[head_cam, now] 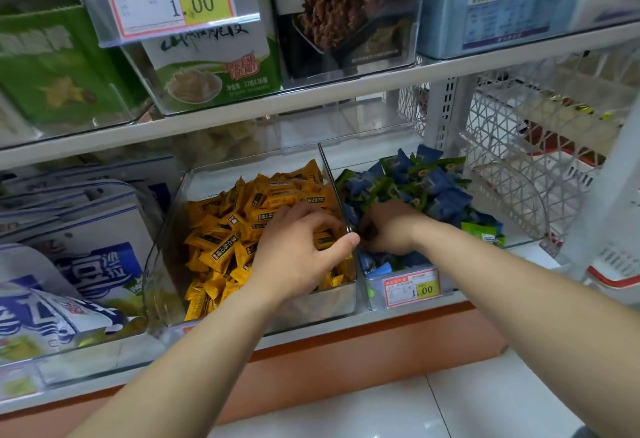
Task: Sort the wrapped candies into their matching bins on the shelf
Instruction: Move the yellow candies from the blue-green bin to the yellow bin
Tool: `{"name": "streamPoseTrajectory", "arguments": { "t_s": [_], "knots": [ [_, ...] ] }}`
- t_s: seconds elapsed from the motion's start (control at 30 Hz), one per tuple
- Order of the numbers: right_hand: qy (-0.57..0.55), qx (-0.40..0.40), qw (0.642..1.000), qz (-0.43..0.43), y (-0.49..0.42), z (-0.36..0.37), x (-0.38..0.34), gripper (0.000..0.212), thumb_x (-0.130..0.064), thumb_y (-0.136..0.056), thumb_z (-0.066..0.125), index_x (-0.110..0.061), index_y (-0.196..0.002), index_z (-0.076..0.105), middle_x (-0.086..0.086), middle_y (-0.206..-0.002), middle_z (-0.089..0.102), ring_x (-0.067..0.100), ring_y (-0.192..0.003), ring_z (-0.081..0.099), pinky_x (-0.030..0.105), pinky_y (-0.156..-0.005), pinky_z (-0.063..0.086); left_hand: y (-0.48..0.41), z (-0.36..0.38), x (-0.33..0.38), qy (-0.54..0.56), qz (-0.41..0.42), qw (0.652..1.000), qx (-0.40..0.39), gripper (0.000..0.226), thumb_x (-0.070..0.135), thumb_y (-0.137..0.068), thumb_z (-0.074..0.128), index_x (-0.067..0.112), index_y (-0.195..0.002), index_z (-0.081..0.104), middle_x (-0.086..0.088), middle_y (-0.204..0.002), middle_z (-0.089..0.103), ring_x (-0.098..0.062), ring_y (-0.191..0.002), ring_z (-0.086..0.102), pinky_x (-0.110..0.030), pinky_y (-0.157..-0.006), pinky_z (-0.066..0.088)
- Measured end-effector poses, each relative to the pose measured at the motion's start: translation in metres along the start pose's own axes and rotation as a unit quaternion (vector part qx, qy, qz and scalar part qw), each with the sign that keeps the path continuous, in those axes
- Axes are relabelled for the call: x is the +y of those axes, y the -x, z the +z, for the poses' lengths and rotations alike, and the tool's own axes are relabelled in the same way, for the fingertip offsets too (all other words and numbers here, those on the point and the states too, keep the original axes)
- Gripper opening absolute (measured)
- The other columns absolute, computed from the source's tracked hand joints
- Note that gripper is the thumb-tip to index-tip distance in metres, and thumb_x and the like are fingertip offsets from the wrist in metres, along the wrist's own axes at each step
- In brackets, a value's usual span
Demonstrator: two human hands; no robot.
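Two clear bins stand side by side on the lower shelf. The left bin (311,306) holds several yellow wrapped candies (221,226). The right bin (374,285) holds blue and green wrapped candies (426,188). My left hand (298,250) reaches into the yellow bin, fingers curled over yellow candies and thumb lying against the divider wall between the bins. My right hand (391,226) is in the blue and green bin, fingers curled down around a dark wrapped candy (369,231) near the divider. What lies under either palm is hidden.
A price tag (412,288) hangs on the right bin's front. Blue-and-white snack bags (79,264) fill the bin to the left. A white wire basket (526,167) stands at the right. The upper shelf (311,94) with boxed snacks overhangs the bins.
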State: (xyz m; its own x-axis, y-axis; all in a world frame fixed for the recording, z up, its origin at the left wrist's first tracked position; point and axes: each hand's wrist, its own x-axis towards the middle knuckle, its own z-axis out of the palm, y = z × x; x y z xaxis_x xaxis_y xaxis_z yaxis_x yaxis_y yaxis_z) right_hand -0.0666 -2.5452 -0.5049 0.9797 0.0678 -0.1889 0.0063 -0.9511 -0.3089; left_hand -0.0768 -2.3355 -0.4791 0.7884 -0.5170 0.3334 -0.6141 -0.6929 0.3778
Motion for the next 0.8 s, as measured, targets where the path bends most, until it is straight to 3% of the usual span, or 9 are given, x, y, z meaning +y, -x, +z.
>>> {"name": "streamPoseTrajectory", "arguments": {
  "t_s": [0.13,0.23,0.33,0.43,0.47,0.53,0.67,0.73,0.8],
  "knots": [
    [-0.138,0.101,0.985,-0.019,0.024,-0.014,0.011,0.009,-0.032,-0.091,0.064,-0.033,-0.089,0.073,-0.010,-0.087,0.069,0.010,-0.082,0.062,0.025,-0.068,0.047,0.000,-0.009,0.005,0.018,-0.010,1.000,-0.021,0.050,0.080,-0.076,0.046,0.043,-0.104,0.065,0.018,-0.115,0.063,-0.011,-0.112,0.052,-0.037,-0.088,0.049],
    [-0.299,0.175,0.938,-0.017,0.047,-0.033,0.013,0.024,-0.028,-0.098,0.054,-0.028,-0.077,0.067,-0.008,-0.072,0.070,0.009,-0.071,0.061,0.025,-0.063,0.041,-0.002,-0.013,0.012,0.038,-0.001,0.999,0.034,0.047,0.067,-0.083,0.056,0.036,-0.119,0.062,0.014,-0.116,0.065,-0.009,-0.108,0.058,-0.033,-0.086,0.053],
    [-0.475,0.149,0.864,-0.069,0.070,-0.044,0.000,0.019,-0.024,-0.100,0.052,-0.019,-0.091,0.069,-0.001,-0.072,0.071,0.015,-0.066,0.058,0.020,-0.053,0.042,-0.006,-0.018,0.031,0.102,0.055,0.990,0.084,0.048,0.057,-0.087,0.059,0.034,-0.129,0.058,0.016,-0.122,0.063,0.000,-0.111,0.056,-0.021,-0.091,0.048],
    [-0.564,0.133,0.808,-0.105,0.081,-0.047,-0.011,0.019,-0.029,-0.093,0.060,-0.017,-0.107,0.062,0.001,-0.083,0.074,0.014,-0.069,0.065,0.021,-0.054,0.048,-0.009,-0.022,0.046,0.163,0.088,0.976,0.112,0.030,0.043,-0.092,0.062,0.033,-0.120,0.065,0.024,-0.106,0.066,0.007,-0.099,0.059,-0.013,-0.083,0.046],
    [-0.562,0.142,0.809,-0.100,0.082,-0.049,-0.011,0.020,-0.031,-0.094,0.061,-0.016,-0.108,0.060,0.002,-0.086,0.076,0.015,-0.070,0.067,0.021,-0.054,0.049,-0.010,-0.024,0.047,0.158,0.084,0.976,0.126,0.025,0.041,-0.093,0.063,0.033,-0.117,0.067,0.025,-0.099,0.066,0.007,-0.094,0.061,-0.012,-0.079,0.047],
    [-0.493,0.178,0.849,-0.065,0.085,-0.051,-0.006,0.018,-0.034,-0.100,0.056,-0.017,-0.104,0.059,0.001,-0.088,0.077,0.013,-0.069,0.067,0.018,-0.053,0.047,-0.013,-0.029,0.040,0.107,0.034,0.984,0.140,0.026,0.043,-0.092,0.063,0.034,-0.117,0.067,0.020,-0.099,0.069,0.001,-0.090,0.064,-0.021,-0.077,0.053],
    [-0.312,0.205,0.928,-0.001,0.090,-0.049,0.033,0.014,-0.024,-0.100,0.055,-0.017,-0.096,0.066,-0.002,-0.082,0.075,0.014,-0.067,0.068,0.020,-0.058,0.048,-0.013,-0.038,0.013,-0.082,-0.074,0.985,0.132,0.042,0.043,-0.093,0.061,0.027,-0.132,0.060,-0.001,-0.129,0.063,-0.026,-0.117,0.056,-0.038,-0.087,0.052],
    [-0.255,0.189,0.948,0.015,0.091,-0.046,0.054,0.009,-0.018,-0.096,0.060,-0.017,-0.093,0.068,-0.003,-0.079,0.074,0.013,-0.065,0.069,0.024,-0.063,0.048,-0.011,-0.037,0.016,-0.059,-0.042,0.988,0.137,0.040,0.041,-0.092,0.061,0.026,-0.129,0.060,0.000,-0.127,0.062,-0.024,-0.116,0.055,-0.038,-0.087,0.051],
    [-0.206,0.163,0.965,0.024,0.092,-0.045,0.070,0.009,-0.023,-0.094,0.064,-0.019,-0.099,0.071,-0.006,-0.088,0.074,0.009,-0.076,0.069,0.025,-0.072,0.050,-0.008,-0.028,0.031,-0.041,0.026,0.992,0.112,0.037,0.044,-0.091,0.060,0.030,-0.125,0.060,0.005,-0.119,0.063,-0.016,-0.108,0.058,-0.032,-0.082,0.050]
  ]
}}
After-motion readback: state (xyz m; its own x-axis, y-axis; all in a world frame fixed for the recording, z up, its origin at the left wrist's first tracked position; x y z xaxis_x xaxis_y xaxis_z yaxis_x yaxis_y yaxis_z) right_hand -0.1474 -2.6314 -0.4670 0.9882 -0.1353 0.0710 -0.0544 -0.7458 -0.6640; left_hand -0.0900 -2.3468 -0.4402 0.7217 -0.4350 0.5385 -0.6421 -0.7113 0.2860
